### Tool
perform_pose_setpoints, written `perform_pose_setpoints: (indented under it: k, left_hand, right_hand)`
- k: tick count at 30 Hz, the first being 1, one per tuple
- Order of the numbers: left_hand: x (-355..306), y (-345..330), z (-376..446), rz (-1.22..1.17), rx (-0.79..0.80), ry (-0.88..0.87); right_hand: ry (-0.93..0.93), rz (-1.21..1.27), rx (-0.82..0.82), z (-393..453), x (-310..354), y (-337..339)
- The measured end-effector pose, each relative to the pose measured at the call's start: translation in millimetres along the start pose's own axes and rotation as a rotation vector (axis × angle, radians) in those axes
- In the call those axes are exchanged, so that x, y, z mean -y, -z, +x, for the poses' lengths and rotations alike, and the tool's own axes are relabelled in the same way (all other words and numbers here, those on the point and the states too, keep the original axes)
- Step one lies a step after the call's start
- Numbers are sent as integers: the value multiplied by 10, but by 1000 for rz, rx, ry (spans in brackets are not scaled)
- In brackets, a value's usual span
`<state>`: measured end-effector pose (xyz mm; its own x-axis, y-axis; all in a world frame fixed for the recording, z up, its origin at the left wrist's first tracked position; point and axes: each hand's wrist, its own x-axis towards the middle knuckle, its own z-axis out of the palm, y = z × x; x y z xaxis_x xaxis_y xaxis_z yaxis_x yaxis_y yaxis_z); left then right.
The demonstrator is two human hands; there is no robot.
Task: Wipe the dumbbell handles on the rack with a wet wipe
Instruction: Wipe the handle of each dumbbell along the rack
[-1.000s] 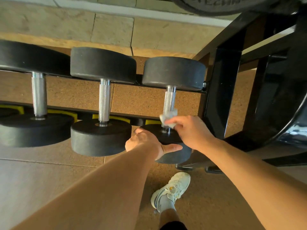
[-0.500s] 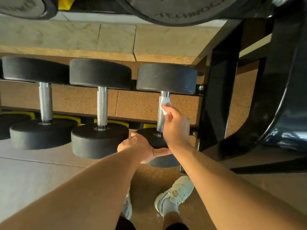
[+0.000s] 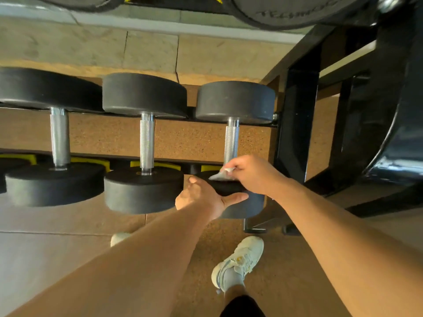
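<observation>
Three black dumbbells lie across the low rack rails (image 3: 119,115) with their knurled steel handles running away from me. On the rightmost dumbbell (image 3: 235,101), my right hand (image 3: 254,175) pinches a white wet wipe (image 3: 221,175) at the near end of its handle (image 3: 231,138), just above the near weight head. My left hand (image 3: 201,197) grips that near head from the left, thumb stretched across its front. The middle dumbbell handle (image 3: 147,143) and left dumbbell handle (image 3: 60,136) are untouched.
A black rack upright (image 3: 297,124) stands right beside the rightmost dumbbell, with more black frame and a curved dark part further right. Weight plates (image 3: 290,12) hang overhead at the top edge. My pale shoe (image 3: 240,261) is on the cork floor below.
My right hand slid the wipe from the far part of the handle back down to its near end. My left hand stayed on the near weight head.
</observation>
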<state>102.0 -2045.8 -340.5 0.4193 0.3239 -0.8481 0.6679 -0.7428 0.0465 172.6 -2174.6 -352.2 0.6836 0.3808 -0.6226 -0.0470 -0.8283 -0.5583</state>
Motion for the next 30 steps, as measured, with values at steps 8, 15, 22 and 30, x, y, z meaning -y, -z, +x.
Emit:
perform_pose_setpoints:
  k: [8, 15, 22, 30]
  left_hand:
    - [1272, 359, -264, -836, 262, -121]
    - [2198, 1157, -197, -1349, 356, -107]
    - [2360, 1463, 106, -1055, 101, -238]
    - [2091, 1559, 309, -678, 16, -389]
  right_hand:
    - [-312, 1298, -60, -435, 1272, -518]
    - [-365, 1537, -36, -354, 2119, -1157]
    - [-257, 1164, -134, -127, 2361, -1230]
    - [87, -105, 131, 297, 2257, -641]
